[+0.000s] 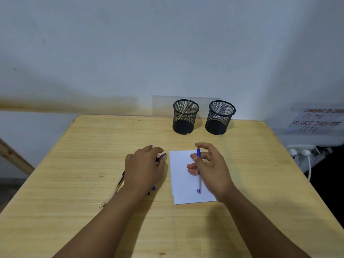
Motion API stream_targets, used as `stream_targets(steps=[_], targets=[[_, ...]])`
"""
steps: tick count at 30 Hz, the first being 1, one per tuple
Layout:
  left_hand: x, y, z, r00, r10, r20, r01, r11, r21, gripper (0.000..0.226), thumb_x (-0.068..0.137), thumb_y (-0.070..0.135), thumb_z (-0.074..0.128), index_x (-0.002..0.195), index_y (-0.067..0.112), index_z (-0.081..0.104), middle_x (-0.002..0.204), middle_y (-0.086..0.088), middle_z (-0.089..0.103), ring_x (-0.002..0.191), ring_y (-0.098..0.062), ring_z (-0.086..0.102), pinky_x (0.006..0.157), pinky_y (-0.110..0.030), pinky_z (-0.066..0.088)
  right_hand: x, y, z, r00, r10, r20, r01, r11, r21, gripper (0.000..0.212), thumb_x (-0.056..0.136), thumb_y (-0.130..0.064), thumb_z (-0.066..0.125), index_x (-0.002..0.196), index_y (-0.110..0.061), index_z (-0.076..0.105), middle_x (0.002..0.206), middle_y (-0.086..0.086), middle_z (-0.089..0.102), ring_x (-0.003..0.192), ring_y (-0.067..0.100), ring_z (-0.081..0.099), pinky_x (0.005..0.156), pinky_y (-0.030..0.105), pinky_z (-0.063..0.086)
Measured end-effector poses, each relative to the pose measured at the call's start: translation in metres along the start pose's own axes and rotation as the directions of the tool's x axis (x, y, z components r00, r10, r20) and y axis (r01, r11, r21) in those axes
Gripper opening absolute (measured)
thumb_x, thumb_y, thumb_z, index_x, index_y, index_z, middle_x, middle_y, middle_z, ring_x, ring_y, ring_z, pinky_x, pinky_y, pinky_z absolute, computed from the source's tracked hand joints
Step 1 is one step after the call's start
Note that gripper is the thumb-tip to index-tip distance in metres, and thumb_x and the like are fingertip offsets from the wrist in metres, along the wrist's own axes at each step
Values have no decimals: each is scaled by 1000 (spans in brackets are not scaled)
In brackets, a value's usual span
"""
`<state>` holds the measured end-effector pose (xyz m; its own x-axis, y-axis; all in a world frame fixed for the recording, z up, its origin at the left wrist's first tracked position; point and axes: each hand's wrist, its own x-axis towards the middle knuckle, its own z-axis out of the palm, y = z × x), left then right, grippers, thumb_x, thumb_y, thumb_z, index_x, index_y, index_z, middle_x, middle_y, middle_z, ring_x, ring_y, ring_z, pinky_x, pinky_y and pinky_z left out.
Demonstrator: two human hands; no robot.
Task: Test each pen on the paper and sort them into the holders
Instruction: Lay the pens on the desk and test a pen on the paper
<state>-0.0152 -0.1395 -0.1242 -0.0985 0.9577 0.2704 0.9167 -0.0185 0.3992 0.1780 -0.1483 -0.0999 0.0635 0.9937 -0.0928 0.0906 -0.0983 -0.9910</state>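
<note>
Quick count, going off the paper [186,175] as the anchor: one sheet, though a second edge peeks out at its bottom. Two black mesh holders [185,117] [220,118] behind it. One blue-capped pen [198,171] over it. A bunch of pens [121,180] left of it, mostly hidden, can't count those.

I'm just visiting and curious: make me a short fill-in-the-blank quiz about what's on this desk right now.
1. The right hand holds a pen with a ____ cap, over the white paper.
2. At the back of the wooden table stand ____ black mesh holders, side by side.
3. Both holders have ____ pens in them so far.
4. The left hand rests on the other pens, to the ____ of the paper.

Missing words: blue; two; no; left
</note>
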Motion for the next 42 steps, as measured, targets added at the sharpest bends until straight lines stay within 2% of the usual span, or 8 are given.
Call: stream_targets(steps=[6, 10, 14, 19, 24, 28, 36, 42], targets=[[-7, 1, 2, 999, 31, -15, -30, 996, 82, 25, 88, 39, 57, 110, 30, 63, 101, 5, 63, 91, -23, 56, 78, -38, 44, -7, 23, 4, 999, -40, 11, 41, 992, -123, 22, 94, -15, 62, 107, -33, 67, 96, -1, 72, 91, 10, 71, 92, 36, 55], [-39, 11, -4, 957, 276, 90, -276, 961, -18, 44, 86, 45, 55, 123, 22, 60, 118, 4, 61, 109, -20, 54, 94, -38, 43, -11, 26, -1, 994, -102, 42, 108, 976, -191, 24, 94, -17, 65, 106, -37, 65, 97, -1, 71, 89, 10, 68, 85, 28, 57], [-61, 12, 0, 899, 327, 293, -344, 939, 8, 70, 89, 63, 38, 146, 23, 37, 153, 5, 36, 146, -18, 21, 119, -37, 17, -13, 29, -8, 983, -173, 63, 184, 951, -249, 25, 96, -15, 61, 111, -34, 62, 98, -12, 70, 93, 7, 67, 82, 23, 56], [-65, 8, 1, 880, 338, 333, -370, 928, 38, 75, 92, 67, 26, 152, 22, 22, 161, 6, 15, 150, -17, -1, 120, -34, -5, -2, 24, -14, 991, -132, 25, 134, 976, -170, 38, 97, -7, 45, 127, -28, 56, 115, -4, 68, 111, 11, 63, 96, 25, 50], [-66, 9, 4, 888, 332, 319, -360, 933, 29, 74, 91, 67, 30, 152, 26, 23, 160, 5, 21, 149, -19, 6, 120, -36, 2, 13, 23, -15, 978, -200, -67, 180, 956, -232, 40, 90, 5, 61, 124, -16, 60, 96, -9, 70, 92, 1, 69, 84, 14, 54], [-65, 10, 4, 883, 332, 333, -358, 934, 18, 72, 90, 67, 34, 150, 28, 30, 159, 7, 24, 149, -20, 8, 121, -39, 9, 29, 21, -2, 972, -214, -99, 191, 961, -198, 19, 98, -17, 54, 114, -23, 63, 95, -2, 73, 93, 13, 70, 91, 40, 56], [-61, 11, 6, 889, 321, 327, -333, 943, -21, 68, 86, 64, 43, 142, 26, 43, 152, 7, 38, 147, -21, 20, 119, -42, 19, 51, 20, 20, 965, -261, 13, 258, 942, -217, 21, 95, -31, 52, 113, -35, 63, 97, -5, 72, 100, 15, 68, 92, 47, 54], [-61, 10, 9, 892, 321, 319, -327, 944, -36, 69, 84, 63, 46, 142, 24, 44, 151, 7, 41, 146, -22, 23, 117, -42, 22, 63, 27, 21, 966, -239, 95, 256, 925, -282, 19, 98, -26, 56, 114, -28, 67, 105, -7, 71, 102, 9, 67, 91, 33, 55]])
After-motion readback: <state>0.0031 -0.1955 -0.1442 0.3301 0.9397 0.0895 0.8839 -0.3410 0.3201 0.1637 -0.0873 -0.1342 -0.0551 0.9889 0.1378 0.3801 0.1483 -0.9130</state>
